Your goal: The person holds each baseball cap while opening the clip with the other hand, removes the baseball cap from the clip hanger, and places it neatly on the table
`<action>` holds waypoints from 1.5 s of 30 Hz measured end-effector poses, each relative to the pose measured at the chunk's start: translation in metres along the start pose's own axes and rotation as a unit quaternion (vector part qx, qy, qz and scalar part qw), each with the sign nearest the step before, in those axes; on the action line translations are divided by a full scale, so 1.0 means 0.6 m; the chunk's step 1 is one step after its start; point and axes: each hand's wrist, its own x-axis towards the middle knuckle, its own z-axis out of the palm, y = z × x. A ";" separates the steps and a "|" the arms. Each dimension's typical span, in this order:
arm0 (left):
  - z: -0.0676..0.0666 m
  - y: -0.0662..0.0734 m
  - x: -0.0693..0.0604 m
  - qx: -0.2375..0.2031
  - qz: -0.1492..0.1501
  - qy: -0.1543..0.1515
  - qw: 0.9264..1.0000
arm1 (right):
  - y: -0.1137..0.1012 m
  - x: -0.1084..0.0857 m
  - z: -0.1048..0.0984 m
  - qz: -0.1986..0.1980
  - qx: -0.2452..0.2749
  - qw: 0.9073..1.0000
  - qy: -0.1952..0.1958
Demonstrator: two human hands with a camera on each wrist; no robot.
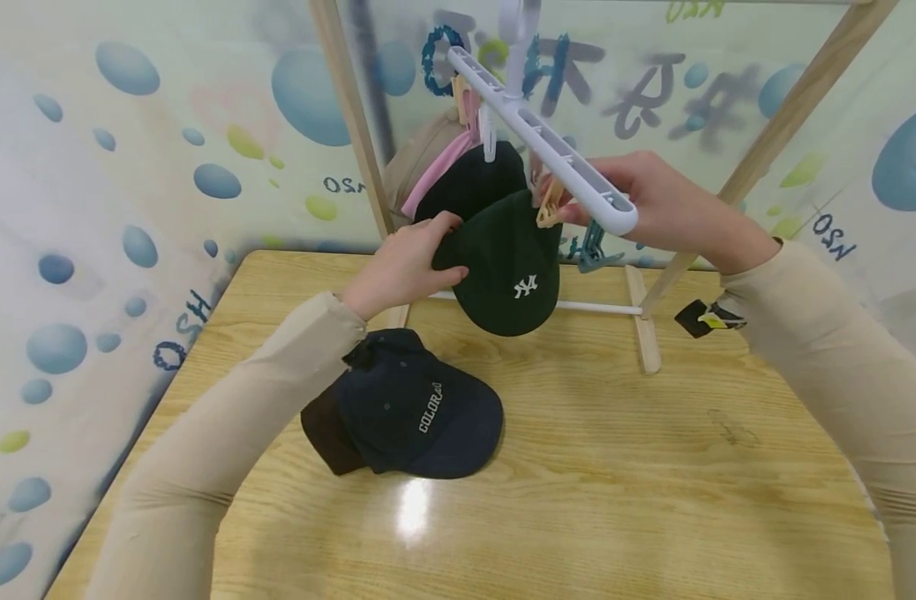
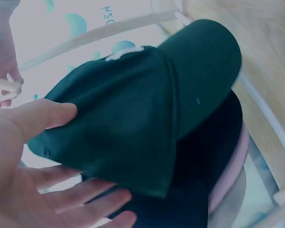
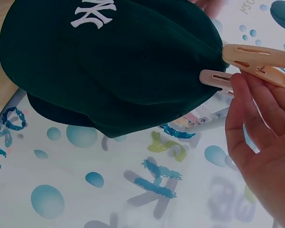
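At the slotted bar (image 1: 542,140), the left hand (image 1: 405,262) loosely pinches a domed green cap (image 1: 506,258); the right hand (image 1: 656,204) grips a peach, apparently plastic clip (image 3: 257,56).

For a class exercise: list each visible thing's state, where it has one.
Left hand: holding green cap
Right hand: pinching peach peg
Green cap: held, brim down
Peach peg: at green cap's edge
Pale peg: gripping green cap
Teal peg: hanging, holding nothing
White peg: state unclear
Black cap: hanging
Pink cap: hanging
Beige cap: hanging
Navy cap: lying unclipped
Brown item: partly covered
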 end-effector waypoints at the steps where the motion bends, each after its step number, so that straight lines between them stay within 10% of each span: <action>1: 0.002 0.003 0.005 -0.004 0.005 0.003 1.000 | 0.000 0.000 0.001 -0.003 -0.001 1.000 0.001; 17: 0.012 0.026 0.028 -0.006 0.035 0.049 0.998 | -0.002 -0.014 -0.011 -0.017 0.015 0.999 0.045; 32: 0.010 0.037 0.024 0.000 0.041 0.042 0.998 | 0.014 -0.030 -0.034 0.108 0.069 0.987 0.100; 45: 0.011 0.041 0.022 0.000 0.044 0.044 0.998 | 0.025 -0.024 -0.048 0.096 0.153 0.975 0.128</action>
